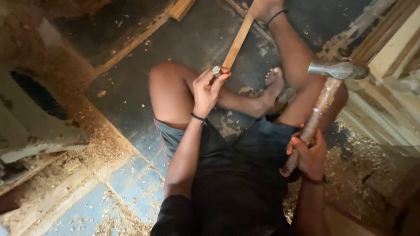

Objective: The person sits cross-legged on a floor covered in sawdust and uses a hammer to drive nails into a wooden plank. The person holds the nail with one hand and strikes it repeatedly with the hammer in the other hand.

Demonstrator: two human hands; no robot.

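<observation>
- Here, at the centre of the frame, the left hand (208,89) pinches a small metal piece (216,70) with its fingers against the near end of a wooden strip (238,40).
- At the right, the right hand (309,155) has its fingers wrapped tight around a hammer (326,94), its head raised at upper right.
- Sawdust (96,153) covers the floor (131,96) at lower left.

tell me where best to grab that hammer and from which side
Grip the hammer low on its wooden handle, near the butt end, where the right hand holds it. Come from the right side and wrap around the shaft. The metal head sits at the far top end, so a low grip probably gives the most swing and keeps fingers away from it.
</observation>
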